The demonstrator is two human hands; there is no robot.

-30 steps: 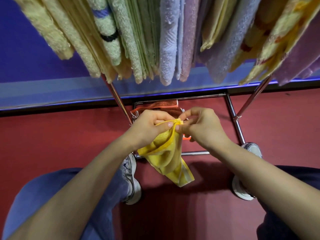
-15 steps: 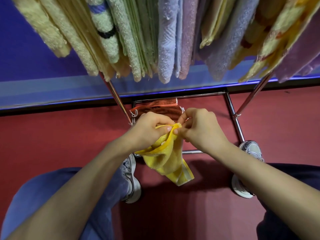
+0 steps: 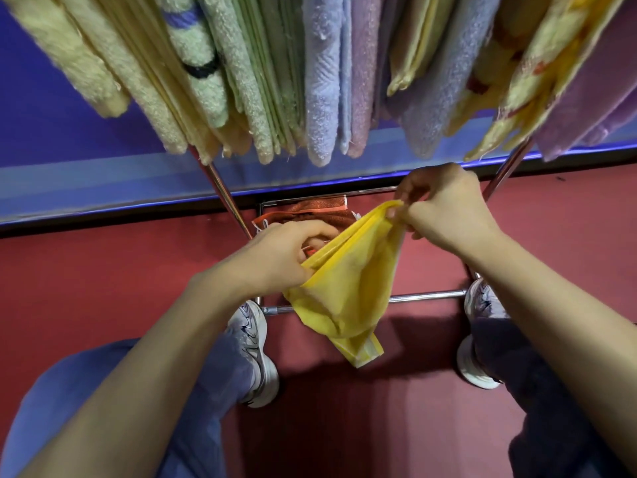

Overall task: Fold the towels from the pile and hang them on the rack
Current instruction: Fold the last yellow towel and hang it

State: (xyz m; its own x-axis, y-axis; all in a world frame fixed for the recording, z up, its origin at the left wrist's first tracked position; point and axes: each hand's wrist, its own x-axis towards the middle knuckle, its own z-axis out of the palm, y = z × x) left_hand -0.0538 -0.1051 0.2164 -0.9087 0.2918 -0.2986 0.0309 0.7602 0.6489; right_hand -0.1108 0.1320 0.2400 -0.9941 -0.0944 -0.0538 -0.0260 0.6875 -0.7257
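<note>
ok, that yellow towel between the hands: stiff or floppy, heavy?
Likely floppy: the yellow towel sags between the left hand and right hand, tail hanging limp. Probably light: the right hand's fingertip pinch holds up its corner. Edge layers look separate, so may slip apart.

Indoor laundry-type spot, prob. home or studio rm: chrome rack (image 3: 223,194) w/ many folded towels (image 3: 320,81) hung on it, red floor (image 3: 103,270), blue wall (image 3: 51,125).

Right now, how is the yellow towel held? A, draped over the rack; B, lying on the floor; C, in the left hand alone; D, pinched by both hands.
D: the left hand and the right hand each pinch the top edge of the yellow towel, which sags between them.
</note>
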